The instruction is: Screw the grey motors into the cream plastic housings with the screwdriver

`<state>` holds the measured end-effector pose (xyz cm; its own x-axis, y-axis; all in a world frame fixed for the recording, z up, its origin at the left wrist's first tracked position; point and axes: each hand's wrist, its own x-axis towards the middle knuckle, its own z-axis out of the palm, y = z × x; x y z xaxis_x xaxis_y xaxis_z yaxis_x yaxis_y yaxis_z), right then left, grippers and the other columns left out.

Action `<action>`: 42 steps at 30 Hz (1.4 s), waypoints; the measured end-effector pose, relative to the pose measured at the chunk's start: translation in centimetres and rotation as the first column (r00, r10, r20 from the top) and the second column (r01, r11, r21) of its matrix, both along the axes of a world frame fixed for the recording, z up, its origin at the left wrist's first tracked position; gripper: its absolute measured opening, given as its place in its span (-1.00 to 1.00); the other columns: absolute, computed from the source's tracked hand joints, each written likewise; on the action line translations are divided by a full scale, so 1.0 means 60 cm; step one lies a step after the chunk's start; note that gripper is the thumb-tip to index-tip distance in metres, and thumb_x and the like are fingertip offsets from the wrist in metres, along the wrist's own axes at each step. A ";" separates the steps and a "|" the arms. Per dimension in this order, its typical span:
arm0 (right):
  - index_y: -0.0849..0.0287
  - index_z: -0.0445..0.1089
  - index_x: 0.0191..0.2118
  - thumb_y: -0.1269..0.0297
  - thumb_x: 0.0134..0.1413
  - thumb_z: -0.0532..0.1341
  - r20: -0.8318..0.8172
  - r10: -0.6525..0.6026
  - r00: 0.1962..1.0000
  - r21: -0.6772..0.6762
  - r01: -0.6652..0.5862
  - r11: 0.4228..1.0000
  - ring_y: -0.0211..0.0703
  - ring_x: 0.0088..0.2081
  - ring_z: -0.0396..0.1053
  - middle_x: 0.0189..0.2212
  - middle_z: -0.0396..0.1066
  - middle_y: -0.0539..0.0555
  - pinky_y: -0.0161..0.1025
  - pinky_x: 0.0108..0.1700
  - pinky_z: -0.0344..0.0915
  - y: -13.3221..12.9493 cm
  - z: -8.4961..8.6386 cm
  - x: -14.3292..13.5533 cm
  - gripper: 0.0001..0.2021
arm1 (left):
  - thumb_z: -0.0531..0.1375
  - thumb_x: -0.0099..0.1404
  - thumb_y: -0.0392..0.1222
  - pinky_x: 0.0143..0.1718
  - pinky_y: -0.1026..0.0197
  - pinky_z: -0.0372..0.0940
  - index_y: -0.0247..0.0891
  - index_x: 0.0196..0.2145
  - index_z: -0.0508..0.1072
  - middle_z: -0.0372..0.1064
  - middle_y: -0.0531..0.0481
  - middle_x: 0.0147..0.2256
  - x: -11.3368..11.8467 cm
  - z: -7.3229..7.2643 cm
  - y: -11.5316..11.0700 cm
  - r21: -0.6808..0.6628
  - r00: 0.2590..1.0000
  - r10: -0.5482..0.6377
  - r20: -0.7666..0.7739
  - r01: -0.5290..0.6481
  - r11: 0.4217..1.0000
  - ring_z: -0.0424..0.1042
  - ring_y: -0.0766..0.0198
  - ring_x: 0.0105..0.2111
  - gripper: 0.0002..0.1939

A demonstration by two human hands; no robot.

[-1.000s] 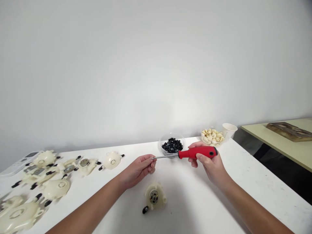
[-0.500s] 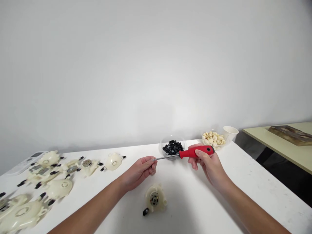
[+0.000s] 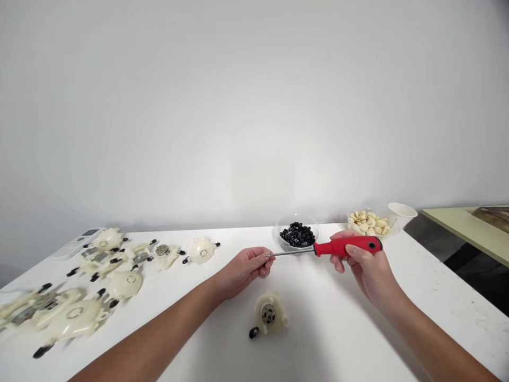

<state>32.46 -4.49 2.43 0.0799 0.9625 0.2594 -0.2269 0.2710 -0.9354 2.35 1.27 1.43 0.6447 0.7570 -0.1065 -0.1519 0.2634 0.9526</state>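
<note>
My right hand (image 3: 363, 270) is wrapped round the red handle of a screwdriver (image 3: 336, 246), whose shaft points left. The fingers of my left hand (image 3: 248, 270) are pinched together at the shaft's tip; whether a small part sits there is too small to tell. Below my hands, a cream plastic housing (image 3: 278, 313) with a round metal motor lies on the white table (image 3: 334, 350), a black piece at its lower left. Behind the shaft stands a clear bowl of small black parts (image 3: 297, 235).
Several cream housings (image 3: 124, 285) with black ends lie across the left side, near a white device (image 3: 75, 245). A container of cream pieces (image 3: 369, 223) and a white cup (image 3: 401, 215) stand at the back right. Beyond is a greenish table (image 3: 449, 223).
The view has shifted, so the table's things appear further right and slightly higher. Both hands keep their hold, with the screwdriver still tip to fingers.
</note>
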 end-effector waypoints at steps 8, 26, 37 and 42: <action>0.16 0.50 -0.04 0.11 0.18 0.37 0.046 0.037 0.998 0.012 -0.038 0.999 -0.05 -0.48 0.44 -0.43 0.55 0.13 -0.16 -0.43 0.36 0.001 -0.016 0.006 -0.69 | 0.31 0.38 0.01 -0.30 0.21 0.08 -0.30 -0.41 0.43 0.26 0.04 -0.43 -0.001 -0.010 0.007 -0.060 0.997 0.028 0.077 -0.024 0.998 0.18 0.33 -0.43 -0.66; 0.09 0.56 -0.09 0.05 0.09 0.42 0.212 -0.013 0.977 0.116 -0.012 0.993 0.02 -0.41 0.47 -0.37 0.53 0.14 -0.10 -0.40 0.37 -0.022 0.006 0.000 -0.68 | 0.36 0.33 -0.02 -0.30 0.20 0.09 -0.31 -0.43 0.43 0.25 0.04 -0.44 0.000 -0.005 0.008 -0.118 0.992 0.020 0.124 -0.005 0.993 0.14 0.35 -0.45 -0.66; 0.10 0.53 -0.07 0.08 0.14 0.36 0.262 0.070 0.963 0.040 -0.084 0.996 -0.03 -0.48 0.42 -0.42 0.53 0.12 -0.09 -0.40 0.38 -0.018 0.014 0.001 -0.70 | 0.36 0.32 -0.06 -0.29 0.21 0.12 -0.34 -0.32 0.53 0.28 0.02 -0.42 0.006 -0.014 0.005 -0.041 0.996 0.065 0.063 -0.063 0.997 0.18 0.32 -0.42 -0.75; 0.09 0.52 -0.06 0.16 0.15 0.33 0.121 0.071 0.990 -0.020 -0.069 0.997 -0.05 -0.50 0.41 -0.46 0.53 0.08 -0.09 -0.36 0.37 -0.007 0.006 0.005 -0.74 | 0.36 0.32 -0.04 -0.34 0.22 0.11 -0.34 -0.20 0.57 0.28 0.01 -0.41 0.007 -0.016 0.007 -0.086 0.991 0.101 0.087 -0.094 0.992 0.17 0.33 -0.42 -0.72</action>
<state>32.75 -4.89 2.80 -0.0188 0.9687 0.2476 -0.1288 0.2432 -0.9614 2.74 1.69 0.48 0.5779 0.8080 -0.1146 -0.2655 0.3189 0.9098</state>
